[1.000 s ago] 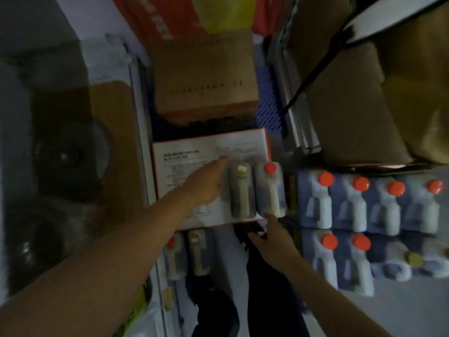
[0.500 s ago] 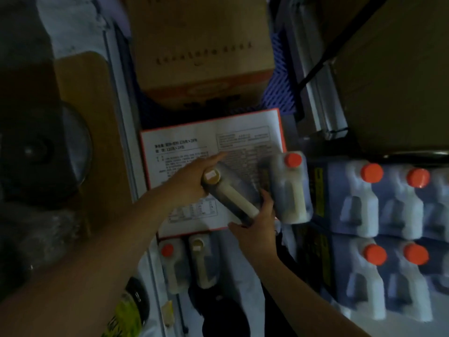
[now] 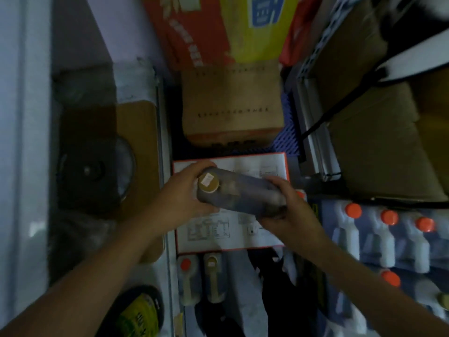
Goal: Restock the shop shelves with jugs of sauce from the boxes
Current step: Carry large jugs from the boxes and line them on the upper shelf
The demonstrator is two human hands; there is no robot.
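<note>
Jug (image 3: 239,192) of dark sauce, lifted above white box (image 3: 230,235), gripped by left hand (image 3: 181,193) and right hand (image 3: 289,210); next likely shelving beside orange-capped jugs (image 3: 388,229)

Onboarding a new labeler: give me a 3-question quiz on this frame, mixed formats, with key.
1. True or false: the jug in the hands has an orange cap.
2. Multiple choice: how is the jug held? A) left hand alone B) right hand alone C) both hands, one at each end D) resting on the white box, untouched
3. Fill in: the row of jugs at the right has ___ caps.

Key:
1. False: its cap is tan, with a pale sticker.
2. C: the left hand grips the cap end, the right hand the base end, above the white box.
3. Orange.
</note>
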